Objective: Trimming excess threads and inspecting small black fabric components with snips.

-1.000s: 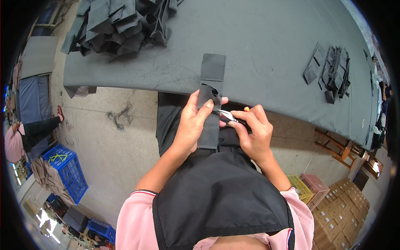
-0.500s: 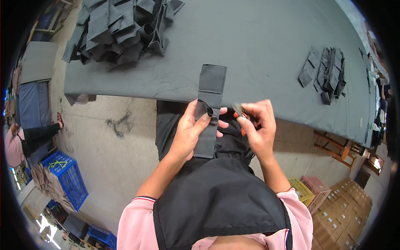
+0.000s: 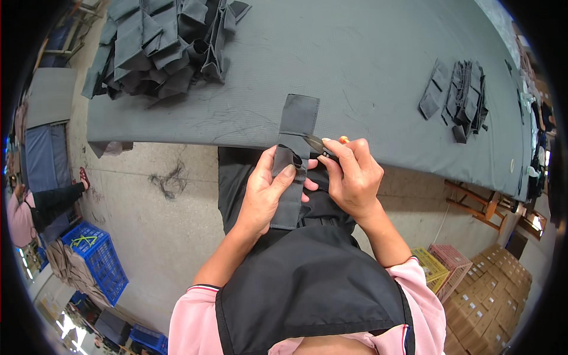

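Note:
My left hand (image 3: 266,188) is closed around a dark grey sewn fabric strip (image 3: 300,113), its thumb pressing a folded part near the middle. The strip's upper end lies over the table edge, and its lower end hangs down against my black apron. In my right hand (image 3: 357,177) is a small pair of thread snips (image 3: 318,145) with dark blades and a bit of orange on the grip. The blade tips touch or nearly touch the strip's right edge, just above my left hand's fingers.
A large pile of similar grey pieces (image 3: 160,50) sits at the table's far left; a smaller stack (image 3: 467,97) lies at the right. Loose threads (image 3: 170,180) are on the floor. Blue crate (image 3: 97,257), yellow crate (image 3: 431,269) and cardboard boxes (image 3: 485,296) stand around. Another person is at far left.
My right hand has moved left and turned, bringing the snips' blades from beside the strip to its right edge. My left hand still holds the strip, shifted slightly.

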Available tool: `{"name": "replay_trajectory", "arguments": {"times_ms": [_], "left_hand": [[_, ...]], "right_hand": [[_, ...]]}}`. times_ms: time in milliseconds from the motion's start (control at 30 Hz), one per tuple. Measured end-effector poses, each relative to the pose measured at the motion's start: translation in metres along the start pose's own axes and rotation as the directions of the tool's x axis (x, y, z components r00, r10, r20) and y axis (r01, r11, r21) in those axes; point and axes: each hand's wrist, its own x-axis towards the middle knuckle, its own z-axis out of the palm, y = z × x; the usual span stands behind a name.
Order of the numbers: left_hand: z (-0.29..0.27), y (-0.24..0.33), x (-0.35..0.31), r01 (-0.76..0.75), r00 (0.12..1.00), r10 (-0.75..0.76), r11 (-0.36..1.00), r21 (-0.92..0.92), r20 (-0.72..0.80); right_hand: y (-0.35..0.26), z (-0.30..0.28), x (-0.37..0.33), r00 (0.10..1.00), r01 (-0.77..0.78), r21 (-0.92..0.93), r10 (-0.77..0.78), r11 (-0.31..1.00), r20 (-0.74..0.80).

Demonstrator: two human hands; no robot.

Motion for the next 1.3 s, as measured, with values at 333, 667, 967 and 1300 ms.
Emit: {"name": "replay_trajectory", "arguments": {"times_ms": [333, 667, 967, 1300], "left_hand": [[-0.002, 0.003, -0.002, 0.048, 0.999, -0.048, 0.998, 0.027, -0.005], [0.005, 0.002, -0.003, 0.014, 0.998, -0.007, 0.994, 0.107, -0.066], [0.007, 0.002, 0.0, -0.012, 0.997, 0.026, 0.983, 0.183, -0.079], [0.01, -0.001, 0.0, -0.025, 0.998, 0.03, 0.995, 0.1, -0.058]], "right_hand": [[0.0, -0.008, -0.007, 0.893, -0.449, 0.389, 0.422, 0.804, 0.158], [-0.006, -0.014, 0.002, 0.99, -0.091, 0.001, 0.09, 0.996, 0.113], [-0.003, -0.016, 0.003, 0.988, -0.087, -0.001, 0.086, 0.996, 0.129], [-0.008, 0.004, -0.008, 0.546, -0.613, 0.784, 0.665, -0.096, 0.509]]}}
